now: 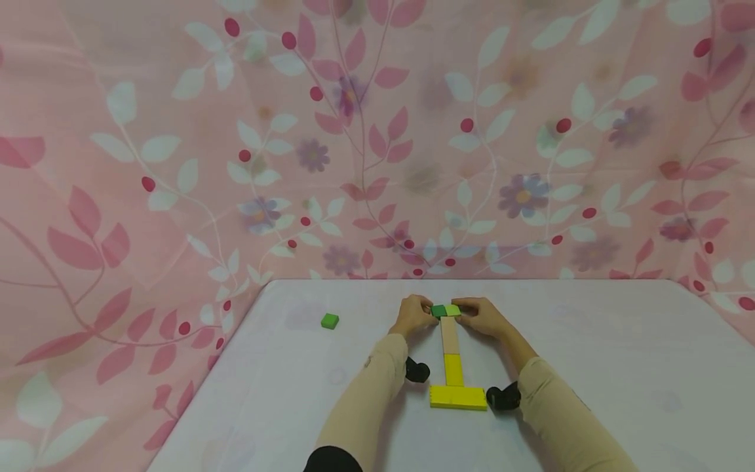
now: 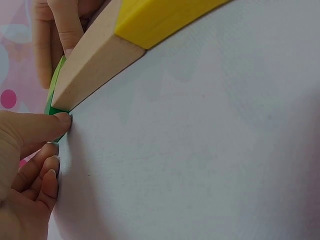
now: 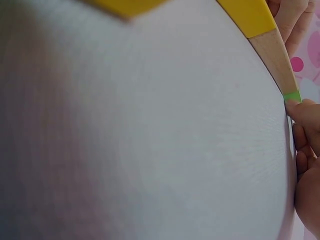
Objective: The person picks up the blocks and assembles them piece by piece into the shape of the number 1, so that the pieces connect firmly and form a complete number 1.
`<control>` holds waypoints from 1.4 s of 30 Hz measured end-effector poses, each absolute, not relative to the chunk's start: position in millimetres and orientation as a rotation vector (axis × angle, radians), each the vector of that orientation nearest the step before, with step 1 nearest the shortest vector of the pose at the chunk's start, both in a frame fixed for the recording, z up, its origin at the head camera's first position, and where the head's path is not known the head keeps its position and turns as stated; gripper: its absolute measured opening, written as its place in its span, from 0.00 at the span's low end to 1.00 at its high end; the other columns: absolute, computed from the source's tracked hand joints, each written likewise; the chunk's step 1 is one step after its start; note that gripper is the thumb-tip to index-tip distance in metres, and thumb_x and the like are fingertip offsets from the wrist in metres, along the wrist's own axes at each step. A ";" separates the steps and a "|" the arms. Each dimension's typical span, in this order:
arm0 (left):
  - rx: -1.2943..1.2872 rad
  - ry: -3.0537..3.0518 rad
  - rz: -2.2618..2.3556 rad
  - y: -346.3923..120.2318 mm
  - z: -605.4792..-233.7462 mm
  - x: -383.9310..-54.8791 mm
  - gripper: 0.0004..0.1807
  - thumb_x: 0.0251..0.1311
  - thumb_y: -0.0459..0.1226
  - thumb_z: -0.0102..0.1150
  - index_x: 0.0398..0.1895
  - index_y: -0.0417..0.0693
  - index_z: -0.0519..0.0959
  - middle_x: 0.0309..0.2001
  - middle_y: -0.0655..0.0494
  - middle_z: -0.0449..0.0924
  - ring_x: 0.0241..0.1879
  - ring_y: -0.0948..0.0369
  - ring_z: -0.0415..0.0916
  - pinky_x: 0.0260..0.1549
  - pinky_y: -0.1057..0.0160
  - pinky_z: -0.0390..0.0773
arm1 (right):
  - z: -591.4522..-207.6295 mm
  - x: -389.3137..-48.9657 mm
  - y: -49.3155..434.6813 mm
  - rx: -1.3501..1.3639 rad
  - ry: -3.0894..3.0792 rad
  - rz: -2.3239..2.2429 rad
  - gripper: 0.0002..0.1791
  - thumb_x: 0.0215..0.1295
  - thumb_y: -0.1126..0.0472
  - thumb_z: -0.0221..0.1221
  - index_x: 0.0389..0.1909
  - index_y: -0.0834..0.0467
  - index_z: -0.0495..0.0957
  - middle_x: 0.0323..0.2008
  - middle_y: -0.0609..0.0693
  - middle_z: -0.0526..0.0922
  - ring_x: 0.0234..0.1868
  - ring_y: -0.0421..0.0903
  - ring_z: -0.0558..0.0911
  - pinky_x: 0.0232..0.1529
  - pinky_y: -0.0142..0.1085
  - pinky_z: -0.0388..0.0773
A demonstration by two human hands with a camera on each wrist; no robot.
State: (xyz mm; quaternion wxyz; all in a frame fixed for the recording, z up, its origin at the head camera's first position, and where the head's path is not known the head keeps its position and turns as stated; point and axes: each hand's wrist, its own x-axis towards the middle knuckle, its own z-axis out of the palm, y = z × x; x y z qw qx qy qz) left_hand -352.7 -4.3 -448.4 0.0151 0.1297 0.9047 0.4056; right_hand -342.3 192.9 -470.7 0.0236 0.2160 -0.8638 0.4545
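Note:
At the far end of a row of toy blocks, my left hand (image 1: 411, 316) pinches a dark green block (image 1: 438, 311) between thumb and fingers. Beside it, my right hand (image 1: 483, 316) pinches a light green block (image 1: 452, 310). The two green blocks lie side by side across the end of a plain wooden block (image 1: 450, 335). In the left wrist view the left thumb (image 2: 57, 120) presses the dark green block near the wooden block's corner. A yellow block (image 1: 453, 370) continues the row towards me, ending at a wider yellow block (image 1: 458, 397) laid crosswise.
A single green block (image 1: 329, 321) lies on the white-covered table (image 1: 283, 406), left of the hands. Black wrist cameras (image 1: 417, 372) hang beside the row, the right one close to the wide yellow block. Behind the table hangs a pink floral cloth (image 1: 413, 164).

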 end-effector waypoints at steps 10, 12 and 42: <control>0.457 2.778 1.402 -12.8 -455.5 -349.8 0.22 0.41 0.30 0.72 0.44 0.32 0.79 0.30 0.48 0.80 0.29 0.62 0.73 0.35 0.65 0.77 | -473.2 -342.1 191.2 0.688 -2.663 1.400 0.23 0.58 0.67 0.60 0.55 0.72 0.73 0.53 0.67 0.76 0.55 0.61 0.74 0.58 0.55 0.65; 0.459 2.751 1.454 -16.2 -456.8 -348.0 0.23 0.41 0.30 0.72 0.44 0.32 0.79 0.31 0.47 0.81 0.30 0.61 0.74 0.35 0.65 0.77 | -471.3 -340.9 190.0 0.666 -2.674 1.417 0.23 0.58 0.69 0.59 0.55 0.73 0.72 0.54 0.68 0.75 0.56 0.63 0.73 0.59 0.56 0.63; 0.557 2.832 1.675 -96.5 -450.2 -308.6 0.19 0.43 0.29 0.70 0.42 0.31 0.80 0.36 0.37 0.81 0.35 0.48 0.78 0.37 0.60 0.77 | -468.9 -341.4 193.1 0.633 -2.690 1.405 0.23 0.59 0.70 0.58 0.56 0.72 0.71 0.54 0.68 0.75 0.55 0.63 0.73 0.58 0.55 0.66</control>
